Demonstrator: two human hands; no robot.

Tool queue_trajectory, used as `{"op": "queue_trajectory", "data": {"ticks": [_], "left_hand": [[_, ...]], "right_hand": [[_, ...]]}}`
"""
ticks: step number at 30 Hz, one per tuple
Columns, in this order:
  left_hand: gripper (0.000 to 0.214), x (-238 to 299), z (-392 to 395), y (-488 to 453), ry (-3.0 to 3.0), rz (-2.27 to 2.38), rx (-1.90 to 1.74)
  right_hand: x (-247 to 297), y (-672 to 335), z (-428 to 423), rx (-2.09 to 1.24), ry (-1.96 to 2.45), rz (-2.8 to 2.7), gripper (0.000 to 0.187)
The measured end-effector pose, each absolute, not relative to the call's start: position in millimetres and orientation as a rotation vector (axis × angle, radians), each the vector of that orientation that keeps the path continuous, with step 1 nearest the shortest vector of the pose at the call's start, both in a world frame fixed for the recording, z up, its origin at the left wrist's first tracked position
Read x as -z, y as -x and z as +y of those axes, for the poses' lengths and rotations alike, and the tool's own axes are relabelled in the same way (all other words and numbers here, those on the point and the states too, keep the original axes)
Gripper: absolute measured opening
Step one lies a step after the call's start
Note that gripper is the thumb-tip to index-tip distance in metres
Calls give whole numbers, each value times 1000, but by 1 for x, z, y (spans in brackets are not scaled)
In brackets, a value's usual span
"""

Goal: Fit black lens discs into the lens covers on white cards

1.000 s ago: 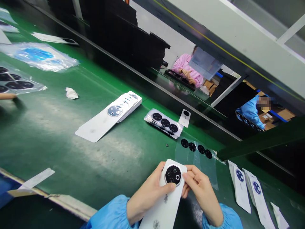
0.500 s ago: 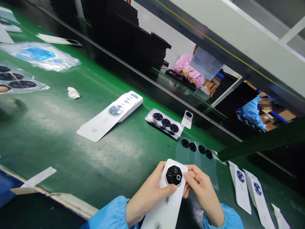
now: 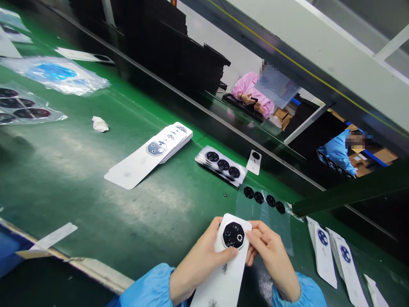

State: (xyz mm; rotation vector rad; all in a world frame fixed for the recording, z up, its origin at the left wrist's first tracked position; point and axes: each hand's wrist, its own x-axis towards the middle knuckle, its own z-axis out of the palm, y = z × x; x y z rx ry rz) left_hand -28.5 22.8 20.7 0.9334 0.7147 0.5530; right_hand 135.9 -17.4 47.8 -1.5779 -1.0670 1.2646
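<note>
A white phone back cover (image 3: 223, 273) with a black octagonal camera lens plate (image 3: 233, 235) is held between my two hands, lens side up. My left hand (image 3: 204, 260) wraps its left edge, with the thumb lying across the face just below the lens plate. At the upper right edge, my right hand (image 3: 266, 245) pinches the cover beside the lens plate, its other fingers curled. Just beyond lies a clear plastic sheet (image 3: 277, 224) bearing several black lens stickers (image 3: 258, 197).
A fanned stack of white covers (image 3: 134, 168) and a pile of black lens pieces (image 3: 223, 165) lie ahead on the green bench (image 3: 143, 221). More white covers (image 3: 326, 260) are at right. A green post (image 3: 351, 185) slants in. Two co-workers (image 3: 249, 87) sit beyond the ledge.
My hands and the cover stay nearly still. The small white card by the ledge has shifted slightly right. A fingertip at the left edge is gone. The pink-sleeved co-worker now shows a dark object in hand.
</note>
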Motion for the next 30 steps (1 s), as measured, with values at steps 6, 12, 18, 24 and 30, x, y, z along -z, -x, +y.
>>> {"op": "queue_trajectory", "data": {"ticks": [6, 12, 18, 24, 30], "left_hand": [[41, -21, 23, 28, -904, 714, -547], [43, -20, 22, 27, -873, 703, -557], [51, -15, 25, 24, -789, 655, -549], [47, -18, 26, 25, -708, 632, -559], [52, -18, 27, 26, -681, 541, -539]], "right_hand": [[-46, -137, -18, -1263, 1587, -1069, 37], [-47, -137, -18, -1262, 1585, -1067, 38], [-51, -132, -19, -1221, 1591, -1103, 36], [-51, -128, -14, -1222, 1595, -1124, 40], [-53, -126, -11, -1230, 1592, -1097, 42]]}}
